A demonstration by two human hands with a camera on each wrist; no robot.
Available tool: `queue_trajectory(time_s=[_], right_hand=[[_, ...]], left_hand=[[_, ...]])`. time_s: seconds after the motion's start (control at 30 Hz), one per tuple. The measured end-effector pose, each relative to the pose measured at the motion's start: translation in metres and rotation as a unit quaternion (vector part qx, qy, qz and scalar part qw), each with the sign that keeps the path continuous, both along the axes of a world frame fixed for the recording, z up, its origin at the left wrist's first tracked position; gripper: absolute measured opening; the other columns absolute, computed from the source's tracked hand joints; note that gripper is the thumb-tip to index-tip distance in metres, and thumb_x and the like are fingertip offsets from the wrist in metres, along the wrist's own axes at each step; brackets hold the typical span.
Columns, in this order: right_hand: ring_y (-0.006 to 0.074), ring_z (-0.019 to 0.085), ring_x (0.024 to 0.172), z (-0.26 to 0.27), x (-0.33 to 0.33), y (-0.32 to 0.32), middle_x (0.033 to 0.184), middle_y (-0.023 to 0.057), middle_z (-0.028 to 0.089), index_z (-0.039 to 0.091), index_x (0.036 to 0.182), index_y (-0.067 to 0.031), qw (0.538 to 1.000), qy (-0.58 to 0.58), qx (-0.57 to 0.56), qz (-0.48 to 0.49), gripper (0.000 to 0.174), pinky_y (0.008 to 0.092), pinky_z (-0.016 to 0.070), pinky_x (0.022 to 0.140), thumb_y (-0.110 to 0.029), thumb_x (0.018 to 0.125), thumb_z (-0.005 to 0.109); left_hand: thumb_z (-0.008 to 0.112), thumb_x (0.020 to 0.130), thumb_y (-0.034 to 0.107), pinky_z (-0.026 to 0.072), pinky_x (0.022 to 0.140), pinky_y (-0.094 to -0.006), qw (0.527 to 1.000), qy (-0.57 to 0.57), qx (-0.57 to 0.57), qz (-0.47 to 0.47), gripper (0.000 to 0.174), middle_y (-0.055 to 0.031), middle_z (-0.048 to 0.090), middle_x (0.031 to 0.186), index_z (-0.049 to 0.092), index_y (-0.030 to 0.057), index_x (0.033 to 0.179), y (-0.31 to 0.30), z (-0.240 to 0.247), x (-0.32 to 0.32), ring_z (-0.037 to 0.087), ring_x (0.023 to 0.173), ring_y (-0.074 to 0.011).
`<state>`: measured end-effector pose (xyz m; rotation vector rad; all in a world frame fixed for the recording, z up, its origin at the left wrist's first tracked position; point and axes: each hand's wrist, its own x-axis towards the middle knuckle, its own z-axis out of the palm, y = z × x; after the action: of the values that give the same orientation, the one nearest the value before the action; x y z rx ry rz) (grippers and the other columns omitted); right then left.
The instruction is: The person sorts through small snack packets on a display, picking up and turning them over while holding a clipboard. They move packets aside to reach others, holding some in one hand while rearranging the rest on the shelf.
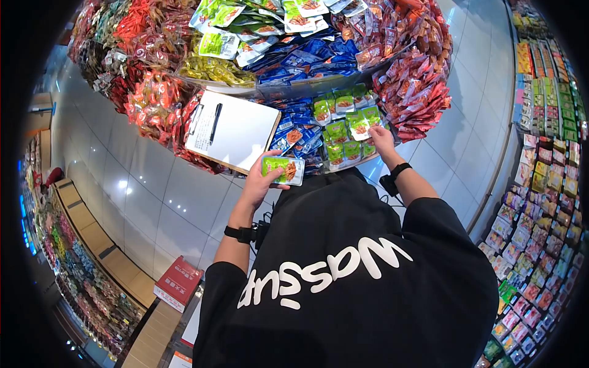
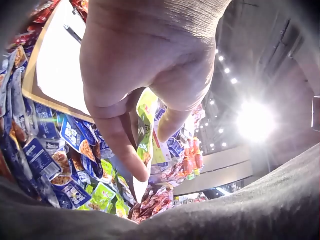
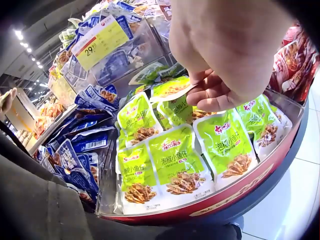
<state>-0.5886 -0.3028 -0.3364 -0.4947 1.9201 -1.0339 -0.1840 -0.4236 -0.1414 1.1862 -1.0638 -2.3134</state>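
Observation:
The left hand point(image 1: 259, 182) grips a green-and-white snack packet point(image 1: 292, 171), thumb across its front; the left wrist view shows that packet point(image 2: 145, 120) edge-on between the fingers of the hand point(image 2: 145, 60). Over the bin of green packets, the right hand point(image 1: 381, 142) pinches the edge of one packet point(image 1: 358, 125). In the right wrist view the hand point(image 3: 220, 90) has curled fingers at the edge of this tilted packet point(image 3: 171, 88). Below it, more green packets point(image 3: 176, 155) stand in rows inside the clear-walled bin point(image 3: 106, 197).
A clipboard point(image 1: 248, 130) with paper and a black pen point(image 1: 215, 123) lies left of blue packets point(image 1: 300, 136). Red packets point(image 1: 417, 92) fill the section to the right. A yellow price tag point(image 3: 102, 44) stands behind the bin. Shelves of packets point(image 1: 534, 214) line the right side.

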Motion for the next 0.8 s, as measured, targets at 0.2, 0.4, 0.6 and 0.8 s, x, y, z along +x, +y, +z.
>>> queue_trajectory(time_s=[0.2,0.4,0.6,0.8], right_hand=[[0.0126,0.067,0.061,-0.001,0.010,-0.012,0.076,0.0066,0.069,0.067,0.099,0.0009,0.999,0.019,0.017,-0.026,0.022,0.0254,0.0520,0.052,-0.020,0.097,0.061],[0.0249,0.071,0.070,0.019,0.005,-0.025,0.078,0.0141,0.070,0.067,0.100,0.0009,0.960,0.242,0.121,0.068,0.028,0.0391,0.0559,0.064,-0.026,0.092,0.063],[0.0331,0.056,0.122,0.086,0.027,-0.040,0.133,0.0196,0.056,0.062,0.123,-0.0048,0.819,0.496,-0.066,0.281,0.040,0.0434,0.0441,0.102,-0.030,0.092,0.059],[0.0306,0.031,0.143,0.062,0.064,-0.049,0.153,0.0183,0.035,0.041,0.144,-0.0044,0.721,0.568,-0.008,0.398,0.059,0.0467,0.0244,0.117,-0.038,0.097,0.051]], left_hand=[[0.063,0.093,0.011,0.0639,0.070,-0.0341,1.000,-0.002,-0.006,0.011,0.046,-0.0115,0.062,0.116,0.047,0.0059,0.135,0.007,-0.001,0.004,0.067,0.098,-0.0195],[0.063,0.093,0.012,0.0640,0.070,-0.0346,1.000,-0.001,-0.012,0.004,0.046,-0.0113,0.062,0.115,0.047,0.0062,0.135,0.012,-0.001,0.005,0.067,0.098,-0.0193],[0.064,0.092,0.010,0.0645,0.070,-0.0351,1.000,0.000,0.001,0.007,0.044,-0.0112,0.059,0.119,0.047,0.0042,0.133,0.016,0.000,0.005,0.064,0.102,-0.0201],[0.065,0.092,0.015,0.0639,0.071,-0.0349,1.000,-0.007,-0.012,-0.004,0.047,-0.0111,0.062,0.115,0.047,0.0058,0.134,0.018,0.003,0.006,0.066,0.100,-0.0194]])
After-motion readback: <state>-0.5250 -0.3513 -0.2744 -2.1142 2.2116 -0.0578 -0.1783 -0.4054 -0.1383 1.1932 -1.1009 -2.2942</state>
